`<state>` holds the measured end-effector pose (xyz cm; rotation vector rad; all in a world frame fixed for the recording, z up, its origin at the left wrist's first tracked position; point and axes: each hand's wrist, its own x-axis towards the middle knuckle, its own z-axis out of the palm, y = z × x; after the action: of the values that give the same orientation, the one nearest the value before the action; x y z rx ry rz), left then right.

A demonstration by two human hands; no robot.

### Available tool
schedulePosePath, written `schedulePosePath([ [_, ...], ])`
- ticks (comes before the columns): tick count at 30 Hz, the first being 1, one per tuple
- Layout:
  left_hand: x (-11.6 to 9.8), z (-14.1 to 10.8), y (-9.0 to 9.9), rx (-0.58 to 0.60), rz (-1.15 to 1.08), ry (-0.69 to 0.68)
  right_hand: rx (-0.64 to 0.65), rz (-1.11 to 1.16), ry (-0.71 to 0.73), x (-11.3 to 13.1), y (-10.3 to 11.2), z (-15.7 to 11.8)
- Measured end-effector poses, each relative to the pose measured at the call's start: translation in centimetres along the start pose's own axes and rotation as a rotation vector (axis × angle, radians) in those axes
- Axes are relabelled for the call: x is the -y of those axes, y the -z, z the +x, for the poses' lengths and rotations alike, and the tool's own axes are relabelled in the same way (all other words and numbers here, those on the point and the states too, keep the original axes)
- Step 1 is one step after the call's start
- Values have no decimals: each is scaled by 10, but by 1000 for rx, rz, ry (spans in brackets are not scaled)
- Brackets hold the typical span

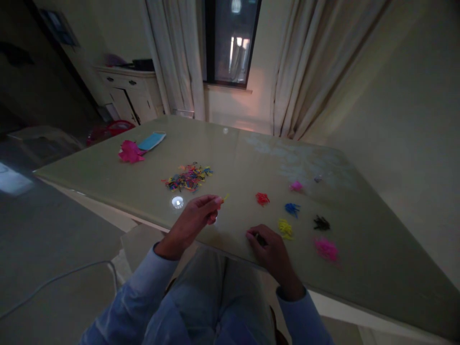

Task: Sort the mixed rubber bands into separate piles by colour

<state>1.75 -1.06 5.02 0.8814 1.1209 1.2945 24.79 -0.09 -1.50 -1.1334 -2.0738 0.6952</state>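
My left hand point(201, 211) is pinched over the table, with a thin yellow strand point(225, 197) sticking out from between thumb and fingertips. To its upper left lies a mixed heap of short coloured strands point(189, 178). My right hand point(266, 245) rests low near the table's front edge, fingers curled and thumb against them; what is inside, if anything, I cannot make out. Nearest to it is a yellow pile point(285, 229). Around that sit a red pile point(262, 199), a blue pile point(292, 209), a black pile point(321, 223), a larger pink pile point(326, 249) and a smaller pink pile point(296, 186).
The glossy table point(230, 158) reflects a light. A blue face mask point(152, 141) and crumpled pink material point(130, 152) lie at the far left. A small clear object point(318, 179) sits at the right, and a small white one point(225, 130) near the back edge.
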Motion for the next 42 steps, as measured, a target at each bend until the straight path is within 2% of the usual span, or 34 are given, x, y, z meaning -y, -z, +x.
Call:
schedulePosePath([
  [4, 6, 15, -26, 77, 201, -50, 30, -66, 20, 6, -1, -2],
  [10, 23, 54, -81, 288, 752, -388, 44, -252, 57, 8, -6, -4],
  [13, 40, 74, -103, 442, 937, -479, 69, -300, 66, 7, -8, -5],
  [15, 50, 85, -110, 567, 1021, -517, 97, -328, 85, 6, -8, -6],
  [18, 58, 96, -112, 709, 1137, -563, 119, -346, 123, 6, -7, -8],
  [20, 59, 99, -110, 762, 1172, -561, 124, -334, 136, 7, -7, -9],
  [29, 66, 100, -112, 842, 1141, -572, 115, -305, 95, 5, -8, -10],
  [36, 64, 98, -110, 822, 1164, -581, 108, -289, 101, 4, -8, -9],
  [40, 58, 90, -101, 758, 1106, -545, 90, -286, 83, 4, -8, -8],
  [42, 54, 83, -93, 686, 1053, -516, 71, -274, 76, 4, -7, -8],
])
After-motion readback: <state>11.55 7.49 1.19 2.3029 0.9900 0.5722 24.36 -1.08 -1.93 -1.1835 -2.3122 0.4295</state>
